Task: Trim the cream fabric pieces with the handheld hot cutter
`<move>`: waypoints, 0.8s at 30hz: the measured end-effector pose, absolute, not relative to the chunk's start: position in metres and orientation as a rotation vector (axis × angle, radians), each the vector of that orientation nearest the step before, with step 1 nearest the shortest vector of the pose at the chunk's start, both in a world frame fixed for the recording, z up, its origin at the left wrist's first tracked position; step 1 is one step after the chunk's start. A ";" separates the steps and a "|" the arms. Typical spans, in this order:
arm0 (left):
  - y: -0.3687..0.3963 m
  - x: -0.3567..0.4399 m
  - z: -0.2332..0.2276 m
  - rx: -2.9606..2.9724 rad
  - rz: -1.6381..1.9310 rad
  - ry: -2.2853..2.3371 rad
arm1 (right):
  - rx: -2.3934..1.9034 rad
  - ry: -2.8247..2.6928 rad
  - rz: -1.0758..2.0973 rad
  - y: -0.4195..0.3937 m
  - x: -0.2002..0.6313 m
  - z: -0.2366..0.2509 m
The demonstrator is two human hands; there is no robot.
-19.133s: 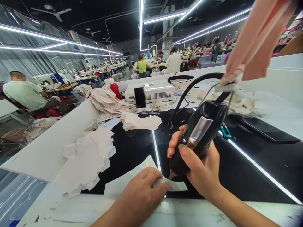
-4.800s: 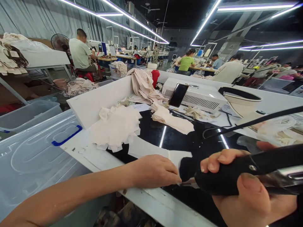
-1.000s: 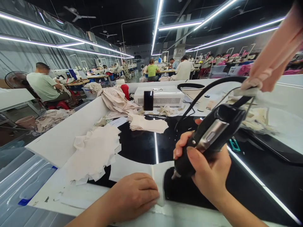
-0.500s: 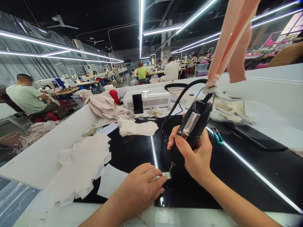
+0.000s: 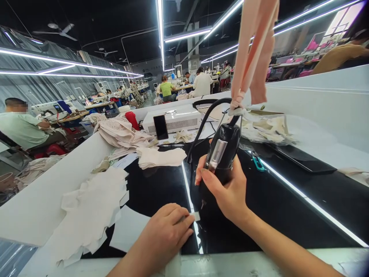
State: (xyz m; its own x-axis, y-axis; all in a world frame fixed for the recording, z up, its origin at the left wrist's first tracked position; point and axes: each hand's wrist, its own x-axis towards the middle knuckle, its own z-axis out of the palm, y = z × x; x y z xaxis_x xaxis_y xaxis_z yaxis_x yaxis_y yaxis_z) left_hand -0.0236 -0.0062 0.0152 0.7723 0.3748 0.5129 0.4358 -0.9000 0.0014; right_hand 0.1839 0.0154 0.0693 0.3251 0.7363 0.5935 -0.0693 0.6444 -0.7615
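Note:
My right hand point(image 5: 227, 190) grips a black handheld cutting tool point(image 5: 220, 154) with a silver clip, its tip pointing down at the glossy black tabletop point(image 5: 273, 200). A black cable point(image 5: 201, 123) runs from the tool's top, which hangs from a pink fabric strip point(image 5: 253, 50). My left hand point(image 5: 165, 236) presses flat on a white fabric piece point(image 5: 128, 232), its fingertips at the piece's narrow end just left of the tool's tip.
A heap of cut cream pieces point(image 5: 89, 211) lies at the left, a folded stack point(image 5: 160, 157) farther back. A white box unit point(image 5: 175, 119) with a phone point(image 5: 160, 127) leaning on it, teal snips point(image 5: 257, 161), and a white side wall point(image 5: 52, 192). Other people sit at distant sewing tables.
The view has shifted right. My right hand has brought the tool more upright and closer to my left hand's fingertips; less of the white piece shows beyond my fingers.

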 end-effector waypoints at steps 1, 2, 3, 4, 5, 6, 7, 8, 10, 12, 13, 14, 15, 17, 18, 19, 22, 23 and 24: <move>-0.007 -0.024 0.015 -2.850 -0.789 -0.662 | -0.708 -1.128 0.595 0.015 0.184 0.069; -0.008 -0.024 0.015 -2.854 -0.789 -0.670 | -0.708 -1.131 0.596 0.015 0.184 0.069; -0.008 -0.024 0.015 -2.857 -0.789 -0.677 | -0.706 -1.135 0.597 0.015 0.184 0.069; -0.008 -0.024 0.015 -2.858 -0.789 -0.681 | -0.703 -1.138 0.601 0.014 0.183 0.070; -0.009 -0.023 0.016 -2.859 -0.787 -0.682 | -0.699 -1.139 0.605 0.014 0.183 0.070; -0.009 -0.023 0.016 -2.857 -0.788 -0.678 | -0.695 -1.140 0.610 0.014 0.183 0.070; -0.009 -0.023 0.016 -2.854 -0.791 -0.674 | -0.693 -1.141 0.615 0.013 0.182 0.069; -0.009 -0.023 0.016 -2.854 -0.789 -0.672 | -0.692 -1.141 0.615 0.013 0.182 0.069; -0.009 -0.023 0.017 -2.852 -0.788 -0.674 | -0.686 -1.144 0.613 0.013 0.180 0.069; -0.009 -0.023 0.017 -2.847 -0.788 -0.675 | -0.677 -1.145 0.625 0.013 0.179 0.068; -0.009 -0.023 0.017 -2.842 -0.790 -0.670 | -0.672 -1.144 0.630 0.013 0.178 0.068; -0.010 -0.022 0.017 -2.833 -0.795 -0.663 | -0.668 -1.141 0.633 0.013 0.177 0.067; -0.010 -0.022 0.017 -2.825 -0.800 -0.657 | -0.664 -1.138 0.636 0.013 0.177 0.067; -0.010 -0.022 0.017 -2.816 -0.799 -0.659 | -0.658 -1.138 0.630 0.013 0.176 0.067; -0.009 -0.021 0.017 -2.813 -0.799 -0.662 | -0.659 -1.140 0.620 0.013 0.176 0.068; -0.009 -0.021 0.017 -2.813 -0.800 -0.665 | -0.664 -1.142 0.608 0.013 0.176 0.068; -0.009 -0.020 0.016 -2.815 -0.823 -0.648 | -0.681 -1.133 0.577 0.013 0.177 0.070; -0.008 -0.020 0.017 -2.816 -0.831 -0.644 | -0.681 -1.123 0.578 0.013 0.177 0.070; -0.008 -0.019 0.017 -2.818 -0.836 -0.640 | -0.675 -1.114 0.586 0.013 0.178 0.071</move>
